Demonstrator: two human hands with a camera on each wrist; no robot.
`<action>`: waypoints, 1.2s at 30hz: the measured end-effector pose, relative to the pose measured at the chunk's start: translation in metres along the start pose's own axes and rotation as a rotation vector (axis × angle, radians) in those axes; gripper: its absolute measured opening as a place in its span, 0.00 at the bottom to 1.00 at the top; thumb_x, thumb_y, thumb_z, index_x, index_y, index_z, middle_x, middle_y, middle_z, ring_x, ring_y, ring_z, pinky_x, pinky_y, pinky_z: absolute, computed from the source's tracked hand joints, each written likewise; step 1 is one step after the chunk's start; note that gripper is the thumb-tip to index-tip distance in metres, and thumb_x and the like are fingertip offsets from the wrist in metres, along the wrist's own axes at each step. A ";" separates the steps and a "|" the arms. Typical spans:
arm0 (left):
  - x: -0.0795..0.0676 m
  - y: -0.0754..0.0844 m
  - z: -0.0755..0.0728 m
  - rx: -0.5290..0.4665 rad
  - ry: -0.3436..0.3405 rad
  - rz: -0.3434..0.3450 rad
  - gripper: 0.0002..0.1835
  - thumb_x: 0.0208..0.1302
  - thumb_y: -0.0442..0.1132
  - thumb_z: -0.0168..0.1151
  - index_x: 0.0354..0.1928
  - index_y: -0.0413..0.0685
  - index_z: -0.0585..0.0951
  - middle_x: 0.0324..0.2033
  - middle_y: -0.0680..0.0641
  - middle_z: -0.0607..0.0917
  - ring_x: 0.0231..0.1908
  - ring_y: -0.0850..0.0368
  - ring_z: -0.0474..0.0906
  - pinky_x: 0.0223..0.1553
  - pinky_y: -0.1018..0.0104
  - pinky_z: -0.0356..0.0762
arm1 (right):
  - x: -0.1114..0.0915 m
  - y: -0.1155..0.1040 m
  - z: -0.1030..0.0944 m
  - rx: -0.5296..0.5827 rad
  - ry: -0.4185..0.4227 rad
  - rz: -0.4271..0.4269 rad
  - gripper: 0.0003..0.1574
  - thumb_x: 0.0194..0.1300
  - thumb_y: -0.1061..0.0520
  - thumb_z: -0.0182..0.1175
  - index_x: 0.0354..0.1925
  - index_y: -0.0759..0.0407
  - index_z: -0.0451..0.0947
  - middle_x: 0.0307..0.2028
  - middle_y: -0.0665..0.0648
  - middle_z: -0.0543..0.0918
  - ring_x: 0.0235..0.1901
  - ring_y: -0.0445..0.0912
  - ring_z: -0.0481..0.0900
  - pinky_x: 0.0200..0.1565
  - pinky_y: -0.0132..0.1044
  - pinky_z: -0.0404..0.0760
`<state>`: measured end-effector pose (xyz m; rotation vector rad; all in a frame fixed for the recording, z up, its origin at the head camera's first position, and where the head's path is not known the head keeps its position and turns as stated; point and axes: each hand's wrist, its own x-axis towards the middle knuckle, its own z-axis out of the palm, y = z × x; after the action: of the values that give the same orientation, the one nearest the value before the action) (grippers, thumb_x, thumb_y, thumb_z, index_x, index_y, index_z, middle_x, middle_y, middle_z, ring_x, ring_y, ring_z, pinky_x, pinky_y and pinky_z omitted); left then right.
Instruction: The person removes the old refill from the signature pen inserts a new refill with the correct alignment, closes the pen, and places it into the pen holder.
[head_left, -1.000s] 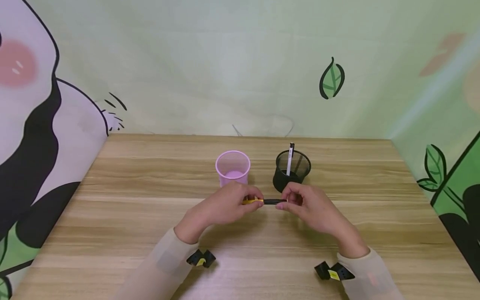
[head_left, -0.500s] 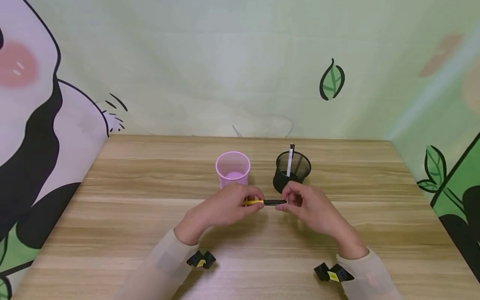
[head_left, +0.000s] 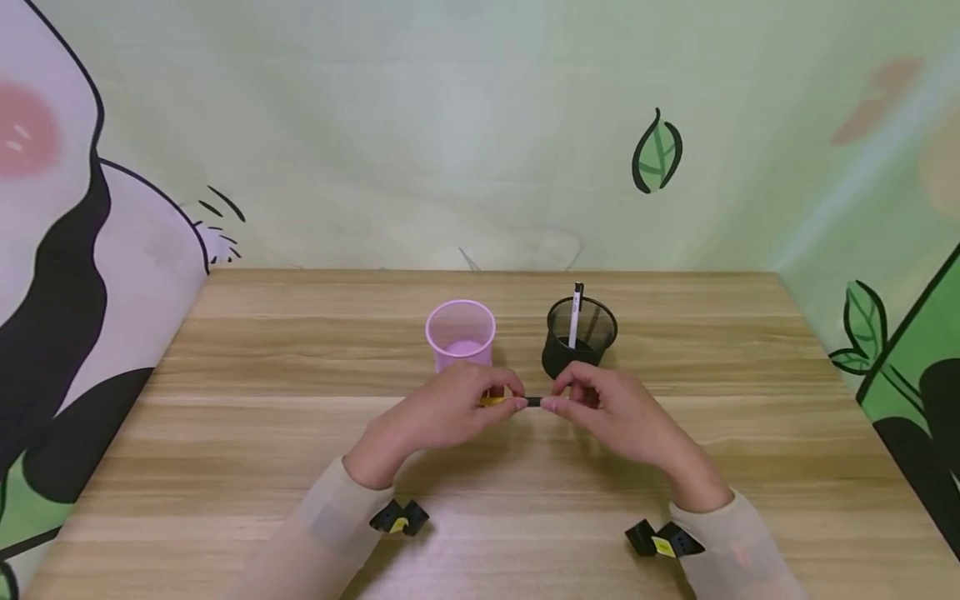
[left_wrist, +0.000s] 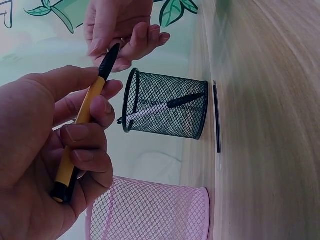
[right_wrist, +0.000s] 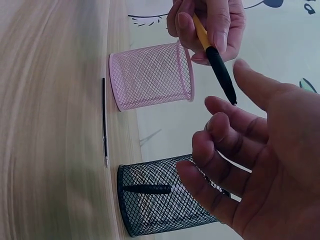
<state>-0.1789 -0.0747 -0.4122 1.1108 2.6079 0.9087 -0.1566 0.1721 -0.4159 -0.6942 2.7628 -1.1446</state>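
Against a leaf-print wall, we viewed a wood-grain table bearing a pink mesh cup and, to its right, a blk mesh cup w/ a white-and-blk pen leaning inside. We noted the yellow-and-blk pen approx. level above the tabletop, in front of both cups, grasped by the L hand w/ its tip directed toward the R hand. R hand fingers stood part-curled abt the tip, but we couldn't tell whether they pinched it; a thin dark rod lay on the table near the cups.
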 end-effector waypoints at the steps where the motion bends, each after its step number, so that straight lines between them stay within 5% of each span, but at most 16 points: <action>1: 0.000 0.000 0.000 0.002 0.003 -0.002 0.10 0.71 0.52 0.54 0.44 0.61 0.82 0.26 0.61 0.77 0.27 0.65 0.71 0.29 0.70 0.71 | 0.000 0.000 0.000 -0.001 -0.008 0.006 0.11 0.65 0.35 0.58 0.35 0.37 0.76 0.21 0.43 0.73 0.20 0.40 0.69 0.23 0.30 0.67; 12: 0.003 -0.001 0.000 0.012 0.032 0.002 0.09 0.69 0.53 0.56 0.43 0.62 0.81 0.23 0.60 0.76 0.25 0.66 0.70 0.27 0.71 0.70 | 0.001 0.001 -0.002 -0.022 -0.040 -0.015 0.17 0.72 0.40 0.49 0.29 0.39 0.78 0.17 0.42 0.69 0.17 0.37 0.65 0.22 0.30 0.66; 36: 0.002 -0.002 0.001 0.006 0.021 0.005 0.09 0.68 0.53 0.58 0.43 0.61 0.82 0.20 0.60 0.75 0.22 0.67 0.68 0.25 0.72 0.67 | -0.001 0.000 -0.004 0.017 -0.054 -0.007 0.08 0.65 0.41 0.61 0.34 0.41 0.76 0.21 0.43 0.74 0.21 0.42 0.70 0.24 0.30 0.67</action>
<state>-0.1812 -0.0740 -0.4140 1.1155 2.6277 0.9191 -0.1568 0.1755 -0.4130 -0.7226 2.7051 -1.1315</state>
